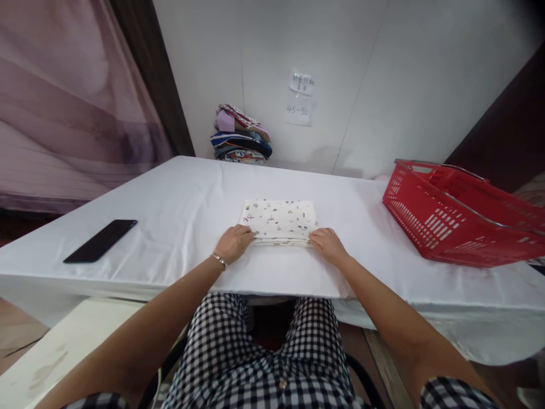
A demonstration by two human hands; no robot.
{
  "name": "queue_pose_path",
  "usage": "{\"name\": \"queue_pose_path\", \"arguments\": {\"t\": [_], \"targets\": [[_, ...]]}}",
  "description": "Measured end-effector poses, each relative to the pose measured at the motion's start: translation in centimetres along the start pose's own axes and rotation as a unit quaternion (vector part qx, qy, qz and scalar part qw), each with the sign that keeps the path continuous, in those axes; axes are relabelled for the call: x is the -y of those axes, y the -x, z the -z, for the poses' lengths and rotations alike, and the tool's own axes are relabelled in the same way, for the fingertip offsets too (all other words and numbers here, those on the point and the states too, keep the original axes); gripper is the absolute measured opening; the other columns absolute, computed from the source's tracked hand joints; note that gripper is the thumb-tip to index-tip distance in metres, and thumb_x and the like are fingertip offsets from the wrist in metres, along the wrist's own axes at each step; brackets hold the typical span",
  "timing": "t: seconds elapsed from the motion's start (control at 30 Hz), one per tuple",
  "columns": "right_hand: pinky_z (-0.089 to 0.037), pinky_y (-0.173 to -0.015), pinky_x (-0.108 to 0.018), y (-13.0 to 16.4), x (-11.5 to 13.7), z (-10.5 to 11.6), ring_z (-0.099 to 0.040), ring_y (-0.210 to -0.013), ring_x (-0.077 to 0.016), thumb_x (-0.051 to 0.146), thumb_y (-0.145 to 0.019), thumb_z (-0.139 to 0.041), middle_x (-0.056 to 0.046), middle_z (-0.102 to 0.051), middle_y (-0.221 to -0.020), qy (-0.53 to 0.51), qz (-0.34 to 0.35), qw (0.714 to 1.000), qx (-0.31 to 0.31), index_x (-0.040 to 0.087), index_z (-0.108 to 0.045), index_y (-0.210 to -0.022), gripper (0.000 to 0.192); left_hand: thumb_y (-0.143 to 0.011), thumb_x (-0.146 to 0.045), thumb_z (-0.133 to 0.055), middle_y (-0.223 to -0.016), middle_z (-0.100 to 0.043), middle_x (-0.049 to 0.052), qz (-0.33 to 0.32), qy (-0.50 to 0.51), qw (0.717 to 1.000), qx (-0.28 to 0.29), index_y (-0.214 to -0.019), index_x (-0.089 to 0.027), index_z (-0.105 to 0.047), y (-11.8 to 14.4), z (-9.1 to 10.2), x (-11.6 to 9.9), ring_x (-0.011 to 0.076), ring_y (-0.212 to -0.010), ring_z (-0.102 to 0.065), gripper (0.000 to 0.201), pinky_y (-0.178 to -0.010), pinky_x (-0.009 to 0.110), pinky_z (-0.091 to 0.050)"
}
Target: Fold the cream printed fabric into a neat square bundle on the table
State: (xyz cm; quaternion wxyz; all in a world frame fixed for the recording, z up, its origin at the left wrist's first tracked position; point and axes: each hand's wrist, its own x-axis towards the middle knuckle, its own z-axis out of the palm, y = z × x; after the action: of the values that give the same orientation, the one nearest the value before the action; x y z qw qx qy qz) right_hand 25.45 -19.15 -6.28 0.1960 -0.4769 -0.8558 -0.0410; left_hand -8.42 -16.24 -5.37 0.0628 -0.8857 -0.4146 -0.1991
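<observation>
A folded white cloth with small printed figures (280,218) lies flat on the white-covered table (183,199), straight in front of me. My left hand (233,242) grips its near left corner, fingers curled over the layered edge. My right hand (327,244) grips the near right corner the same way. A bracelet sits on my left wrist.
A red plastic basket (460,213) stands on the table at the right. A black phone (100,240) lies at the left. A pile of folded colourful cloths (240,135) sits against the back wall, under two paper notes (300,96). A curtain hangs at the left.
</observation>
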Motion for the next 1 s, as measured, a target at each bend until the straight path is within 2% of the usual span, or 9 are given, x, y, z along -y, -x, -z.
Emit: {"name": "queue_pose_path", "arguments": {"t": [0.17, 0.27, 0.4, 0.53, 0.7, 0.87, 0.93, 1.0], "targets": [[-0.034, -0.085, -0.034, 0.0, -0.4, 0.0, -0.054, -0.097, -0.0186, 0.027, -0.087, -0.050, -0.004, -0.065, -0.103, -0.005, -0.001, 1.000, 0.005, 0.022, -0.064, -0.098, 0.018, -0.087, -0.035, -0.041, -0.105, -0.063, 0.009, 0.005, 0.008, 1.000, 0.002, -0.105, -0.023, -0.063, 0.5, -0.1, 0.6, 0.0234, -0.099, -0.054, 0.031, -0.081, 0.040, -0.044], [-0.036, -0.083, -0.033, -0.4, -0.7, 0.0, -0.055, -0.092, -0.0181, 0.027, -0.088, -0.049, -0.003, -0.066, -0.098, -0.023, -0.008, 1.000, 0.004, 0.023, -0.066, -0.092, 0.018, -0.087, -0.030, -0.040, -0.101, -0.064, 0.008, 0.007, -0.006, 1.000, 0.010, -0.100, -0.024, -0.065, -0.1, 0.4, 0.9, 0.0224, -0.095, -0.056, 0.028, -0.079, 0.039, -0.044], [-0.035, -0.081, -0.032, -0.6, -0.6, -0.3, -0.056, -0.087, -0.0170, 0.024, -0.088, -0.048, -0.002, -0.067, -0.088, -0.024, -0.010, 1.000, -0.005, 0.022, -0.067, -0.082, 0.020, -0.088, -0.022, -0.038, -0.098, -0.065, 0.008, 0.009, -0.035, 0.999, -0.027, -0.099, -0.024, -0.064, -0.9, 0.9, 0.7, 0.0223, -0.095, -0.055, 0.029, -0.080, 0.040, -0.041], [-0.033, -0.083, -0.034, -0.1, -0.2, -0.6, -0.055, -0.089, -0.0168, 0.023, -0.088, -0.048, -0.002, -0.067, -0.089, -0.009, -0.001, 1.000, -0.024, 0.023, -0.067, -0.083, 0.020, -0.086, -0.017, -0.039, -0.099, -0.065, 0.008, -0.002, -0.042, 0.999, -0.015, -0.097, -0.023, -0.065, -0.3, -0.1, 0.7, 0.0225, -0.095, -0.054, 0.029, -0.079, 0.039, -0.042], [-0.036, -0.085, -0.035, 0.5, -0.2, -0.7, -0.054, -0.095, -0.0179, 0.024, -0.088, -0.048, -0.004, -0.065, -0.099, -0.018, 0.009, 1.000, -0.018, 0.022, -0.065, -0.095, 0.018, -0.086, -0.020, -0.041, -0.103, -0.065, 0.007, 0.023, -0.043, 0.999, -0.011, -0.096, -0.023, -0.066, 0.7, -0.9, 0.8, 0.0230, -0.097, -0.055, 0.027, -0.081, 0.040, -0.041], [-0.038, -0.086, -0.034, 0.7, 0.0, -0.7, -0.053, -0.099, -0.0184, 0.021, -0.088, -0.047, -0.005, -0.064, -0.104, -0.023, 0.003, 1.000, -0.014, 0.020, -0.064, -0.099, 0.020, -0.084, -0.023, -0.046, -0.107, -0.064, 0.008, 0.050, -0.042, 0.998, -0.013, -0.100, -0.021, -0.065, -0.4, 0.7, -1.3, 0.0243, -0.102, -0.055, 0.025, -0.090, 0.044, -0.038], [-0.037, -0.088, -0.035, 0.5, 0.4, -0.3, -0.053, -0.099, -0.0186, 0.018, -0.087, -0.047, -0.005, -0.064, -0.102, -0.011, -0.015, 1.000, 0.005, 0.020, -0.064, -0.096, 0.020, -0.085, -0.029, -0.045, -0.121, -0.058, 0.008, 0.026, -0.052, 0.998, -0.028, -0.113, -0.020, -0.058, -1.1, 0.7, -2.6, 0.0248, -0.115, -0.048, 0.032, -0.100, 0.046, -0.030], [-0.034, -0.091, -0.038, 0.1, 1.2, 0.4, -0.054, -0.098, -0.0185, 0.016, -0.086, -0.046, -0.004, -0.065, -0.099, 0.006, -0.038, 0.999, 0.033, 0.021, -0.065, -0.092, 0.020, -0.088, -0.033, -0.042, -0.134, -0.047, 0.006, -0.018, -0.054, 0.998, -0.019, -0.126, -0.022, -0.048, -1.6, -0.1, -3.5, 0.0235, -0.126, -0.038, 0.040, -0.107, 0.047, -0.021]]}}
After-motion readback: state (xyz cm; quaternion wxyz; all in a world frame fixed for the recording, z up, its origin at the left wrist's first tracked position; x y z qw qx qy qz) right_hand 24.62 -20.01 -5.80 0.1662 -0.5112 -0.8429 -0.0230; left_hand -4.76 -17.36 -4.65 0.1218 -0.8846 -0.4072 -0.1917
